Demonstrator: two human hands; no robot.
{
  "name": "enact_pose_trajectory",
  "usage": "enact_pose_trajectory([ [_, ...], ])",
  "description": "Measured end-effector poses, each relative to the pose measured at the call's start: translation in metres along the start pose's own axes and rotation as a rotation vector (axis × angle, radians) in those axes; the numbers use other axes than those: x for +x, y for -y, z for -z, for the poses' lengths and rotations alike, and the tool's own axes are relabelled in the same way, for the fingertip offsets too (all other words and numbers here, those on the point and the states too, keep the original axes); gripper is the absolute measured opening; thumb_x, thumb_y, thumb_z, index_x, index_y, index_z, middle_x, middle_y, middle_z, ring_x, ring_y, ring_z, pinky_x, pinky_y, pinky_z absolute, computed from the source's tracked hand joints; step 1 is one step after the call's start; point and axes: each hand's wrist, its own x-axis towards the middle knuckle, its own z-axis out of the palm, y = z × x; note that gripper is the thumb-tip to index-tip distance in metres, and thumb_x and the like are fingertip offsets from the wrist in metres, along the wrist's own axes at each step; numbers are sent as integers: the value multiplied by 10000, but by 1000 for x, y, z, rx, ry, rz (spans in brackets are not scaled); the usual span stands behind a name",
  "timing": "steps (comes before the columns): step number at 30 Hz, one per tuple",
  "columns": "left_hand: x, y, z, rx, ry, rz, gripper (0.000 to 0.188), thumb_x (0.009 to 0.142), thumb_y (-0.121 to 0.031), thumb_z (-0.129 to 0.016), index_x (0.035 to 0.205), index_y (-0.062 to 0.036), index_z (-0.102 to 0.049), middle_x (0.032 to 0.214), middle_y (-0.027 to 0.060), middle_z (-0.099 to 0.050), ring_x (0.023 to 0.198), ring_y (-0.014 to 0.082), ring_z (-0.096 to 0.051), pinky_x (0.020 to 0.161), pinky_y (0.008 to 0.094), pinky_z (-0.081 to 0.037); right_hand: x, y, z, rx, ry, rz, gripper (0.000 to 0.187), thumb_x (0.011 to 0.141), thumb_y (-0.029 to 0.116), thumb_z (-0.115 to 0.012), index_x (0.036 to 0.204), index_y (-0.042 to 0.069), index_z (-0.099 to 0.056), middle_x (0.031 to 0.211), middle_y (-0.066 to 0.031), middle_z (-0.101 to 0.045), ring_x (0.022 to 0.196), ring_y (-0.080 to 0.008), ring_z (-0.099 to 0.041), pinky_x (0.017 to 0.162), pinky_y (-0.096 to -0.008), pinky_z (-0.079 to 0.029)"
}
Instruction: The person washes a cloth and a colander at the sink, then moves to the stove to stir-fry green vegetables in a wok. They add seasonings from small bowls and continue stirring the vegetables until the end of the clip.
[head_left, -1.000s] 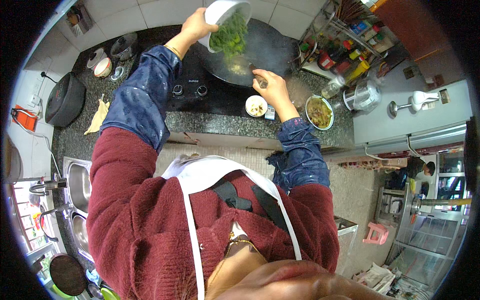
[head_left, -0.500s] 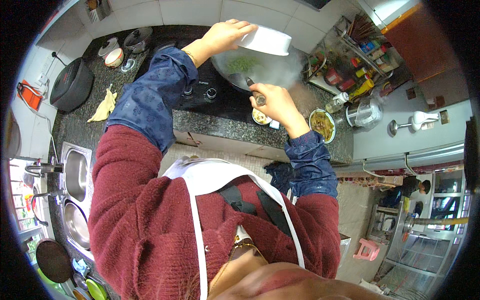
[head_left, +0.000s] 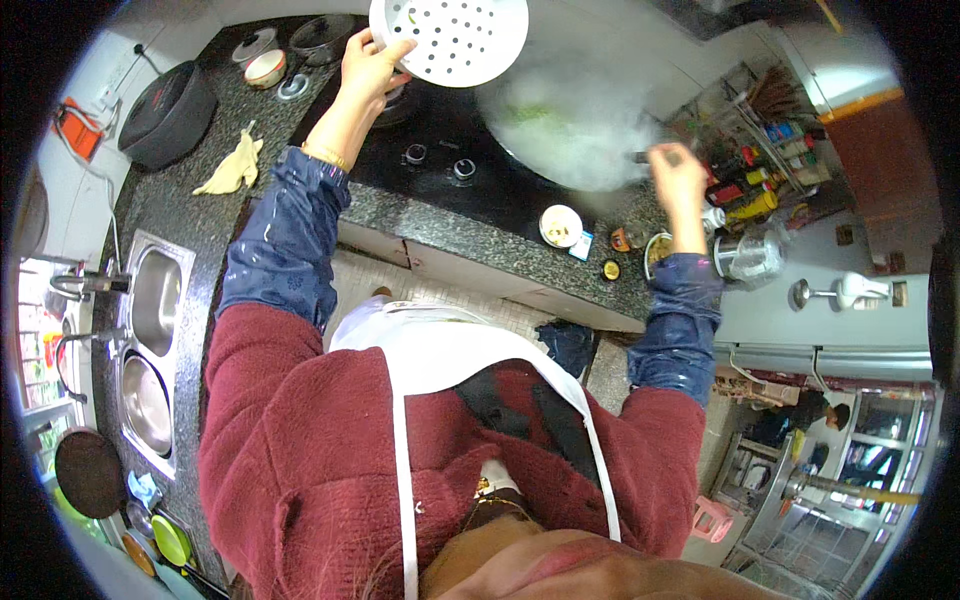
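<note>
My left hand grips the rim of a white colander with round holes, tipped so its perforated bottom shows. A green scrap clings inside it. My right hand is closed around the handle of a spatula at the wok's right side; steam hides the working end. Green leaves lie in the wok, blurred by thick steam. The colander is held up left of the wok, above the black stove.
A small white bowl, a little jar and a partly hidden bowl of food stand along the counter's front. Bottles and a rack are at right. A yellow cloth, a black appliance and the sink are at left.
The colander has moved left, away from above the wok, and turned so its holes show. My right hand has shifted right with the spatula. Steam over the greens is thicker.
</note>
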Motion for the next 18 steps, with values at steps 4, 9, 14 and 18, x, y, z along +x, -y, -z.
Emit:
enact_pose_trajectory([
  [4, -25, 1, 44, -143, 0, 126, 599, 735, -77, -692, 1212, -45, -331, 1099, 85, -553, 998, 215, -556, 762, 454, -510, 74, -63, -9, -186, -251, -122, 443, 740, 388, -573, 902, -18, -646, 788, -205, -652, 711, -244, -659, 648, -351, -504],
  [9, -42, 21, 137, -334, 7, 181, 560, 783, -95, -636, 1252, -49, -334, 1144, 116, -515, 1058, 245, -535, 791, 467, -503, 99, -121, -99, 1111, -198, -501, 544, 845, 180, -556, 1218, -136, -317, 1118, -316, -488, 929, -406, -583, 793, -415, -528],
  [14, -63, 44, 259, -559, -316, 334, 499, 805, -132, -612, 1237, -48, -376, 1195, 146, -477, 1047, 323, -530, 840, 519, -486, 71, -41, -155, 913, -101, -123, 273, 844, 125, -605, 1064, -26, -545, 1001, -131, -591, 928, -217, -589, 804, -297, -513],
  [18, -95, 68, 351, -766, -715, 365, 567, 830, -247, -599, 1285, -55, -320, 1298, 190, -372, 1142, 389, -432, 904, 566, -420, 37, -1, -139, 157, 180, 361, 295, 837, 126, -605, 1112, 25, -567, 1102, -140, -604, 1025, -200, -565, 893, -327, -425],
])
